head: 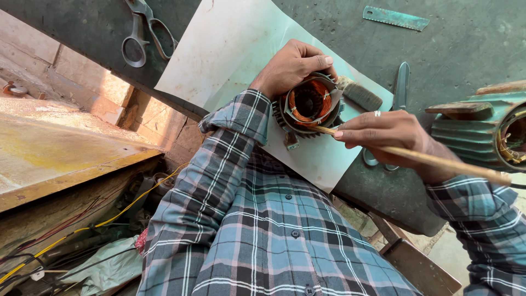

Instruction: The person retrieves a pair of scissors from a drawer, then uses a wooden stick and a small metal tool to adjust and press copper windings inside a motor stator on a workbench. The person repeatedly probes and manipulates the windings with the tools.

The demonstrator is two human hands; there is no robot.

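My left hand [290, 67] grips the top of a round motor stator [309, 104] with copper windings and pale insulating paper in its slots. The stator stands on a white sheet [230, 49] laid on the dark workbench [466, 38]. My right hand [389, 131] holds a long thin wooden stick [438, 161], its tip pushed against the stator's near rim. A ring shows on one finger of that hand. Both arms wear a blue and grey plaid shirt.
Large scissors [143, 33] lie at the bench's far left. A hacksaw blade [395, 17] lies at the top right, a second pair of scissors [399, 87] behind my right hand. A green finned motor housing [482, 129] sits at the right edge. A brush [359, 93] rests by the stator.
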